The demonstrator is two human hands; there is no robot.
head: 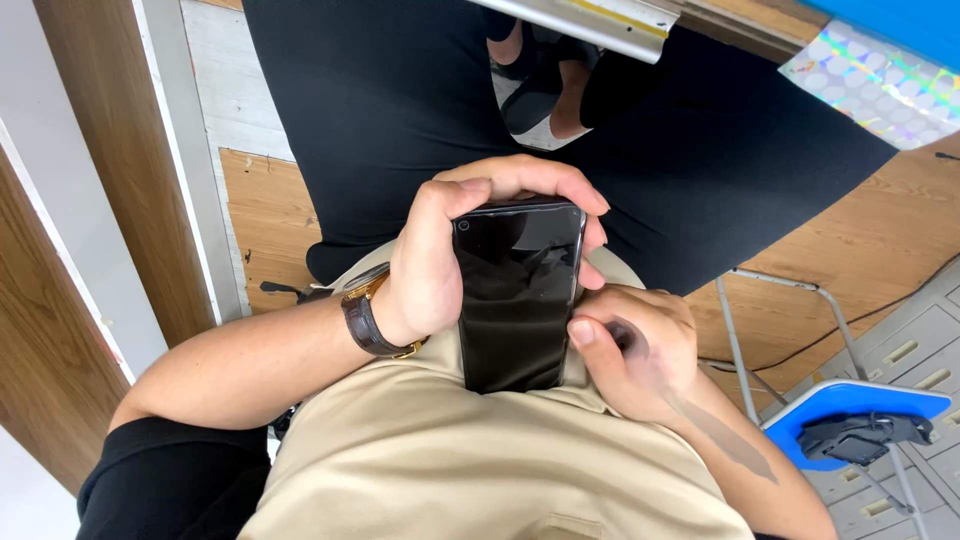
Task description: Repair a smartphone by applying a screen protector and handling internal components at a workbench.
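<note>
A black smartphone with a dark, blank screen is held upright over my lap. My left hand wraps around its upper left side, with the fingers curled over the top edge. A brown-strapped wristwatch sits on that wrist. My right hand is at the phone's lower right edge, its thumb pressed against the side. A dark mark runs along my right forearm.
Black trousers and a sandalled foot are below, over a wooden floor. A blue chair seat carrying a black object stands at the right, by grey drawers. A wooden door frame runs along the left.
</note>
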